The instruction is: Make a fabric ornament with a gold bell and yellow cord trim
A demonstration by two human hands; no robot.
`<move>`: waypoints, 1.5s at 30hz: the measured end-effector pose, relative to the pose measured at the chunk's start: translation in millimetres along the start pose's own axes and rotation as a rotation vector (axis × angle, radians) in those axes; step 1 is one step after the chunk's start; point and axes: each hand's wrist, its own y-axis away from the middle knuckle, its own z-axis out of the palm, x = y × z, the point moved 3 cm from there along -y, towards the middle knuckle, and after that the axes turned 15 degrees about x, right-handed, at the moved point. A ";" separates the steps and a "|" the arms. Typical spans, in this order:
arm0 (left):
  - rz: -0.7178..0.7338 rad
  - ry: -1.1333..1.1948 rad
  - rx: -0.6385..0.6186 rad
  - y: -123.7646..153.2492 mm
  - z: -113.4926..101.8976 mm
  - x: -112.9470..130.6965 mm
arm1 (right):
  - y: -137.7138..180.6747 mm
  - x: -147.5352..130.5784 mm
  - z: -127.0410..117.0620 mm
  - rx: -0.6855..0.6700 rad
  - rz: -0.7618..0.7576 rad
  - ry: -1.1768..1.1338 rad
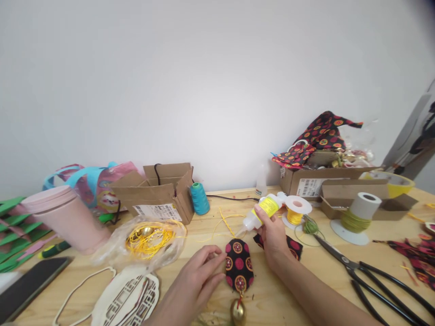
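My right hand (272, 233) is closed round a small glue bottle (263, 210) with a yellow label. The bottle's nozzle tilts down to the left, just above the top of a black fabric piece (239, 267) patterned with red and orange circles. That piece lies flat on the wooden table (282, 290). My left hand (195, 283) rests beside the piece with its fingertips touching the left edge, fingers stretched out. A gold bell (238, 311) hangs at the piece's lower end. A yellow cord (226, 222) lies past its top.
Black scissors (367, 271) lie at the right. Thread spools (356, 215), a teal spool (199, 198), cardboard boxes (159, 192), a pink tub (66, 217), a bag of yellow cord (147, 240) and a white cut-out panel (131, 296) crowd the table. Fabric scraps (418, 258) sit far right.
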 end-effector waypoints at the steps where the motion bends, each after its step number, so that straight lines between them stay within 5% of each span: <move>1: 0.020 -0.011 -0.005 0.4 0.5 0.0 | 0.2 -0.1 0.1 0.000 0.002 0.001; 6: 0.112 -0.069 -0.010 2.2 3.2 0.2 | 0.2 -0.4 0.2 -0.007 0.011 -0.003; 22: 0.045 -0.027 -0.036 1.1 2.2 -1.5 | -0.9 -0.7 0.2 -0.003 0.011 -0.011; 30: -0.110 -0.020 0.120 7.9 -13.2 -4.5 | -0.4 -1.3 -0.7 -0.026 0.013 -0.033; 36: -0.260 -0.135 0.298 15.5 -70.8 -49.0 | 1.5 0.2 -0.7 -0.030 0.016 -0.067; 39: -0.345 -0.284 0.268 10.3 -96.3 -84.3 | 2.1 1.0 -0.1 -0.034 0.020 -0.058; 45: -0.284 -0.351 0.099 -1.1 -90.7 -112.5 | 1.9 0.2 -0.5 -0.033 0.013 -0.056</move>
